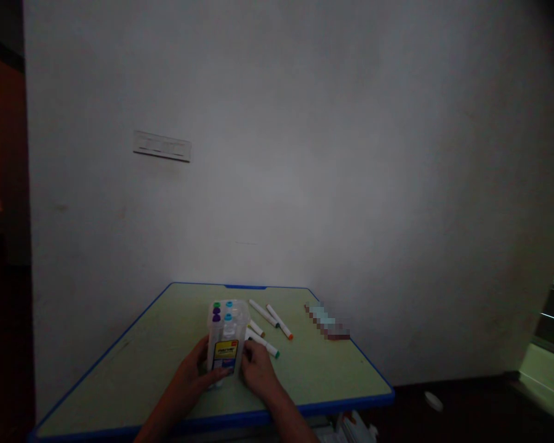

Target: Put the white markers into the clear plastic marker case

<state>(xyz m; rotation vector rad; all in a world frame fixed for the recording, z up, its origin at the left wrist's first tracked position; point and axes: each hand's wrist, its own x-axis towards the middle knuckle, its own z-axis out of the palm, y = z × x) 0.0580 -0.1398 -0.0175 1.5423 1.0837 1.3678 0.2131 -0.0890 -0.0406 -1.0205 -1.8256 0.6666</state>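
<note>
A clear plastic marker case (224,332) with a yellow and dark label stands upright near the table's front. Green, purple and light blue marker ends show in its slots. My left hand (194,375) is wrapped around the case from the left, thumb across its lower front. Close against the case's right side is my right hand (259,370), fingers curled in; what they grip, if anything, is hidden. Several loose white markers lie behind and right of the case, among them an orange-ended marker (280,322), a green-ended marker (264,343) and a dark-ended marker (264,313).
The pale table (152,351) has a blue rim and meets a grey wall (305,154). A pixelated flat object (327,321) lies at its right edge. A switch plate (162,146) is on the wall. Beyond the table, a white object (433,402) rests on the dark floor.
</note>
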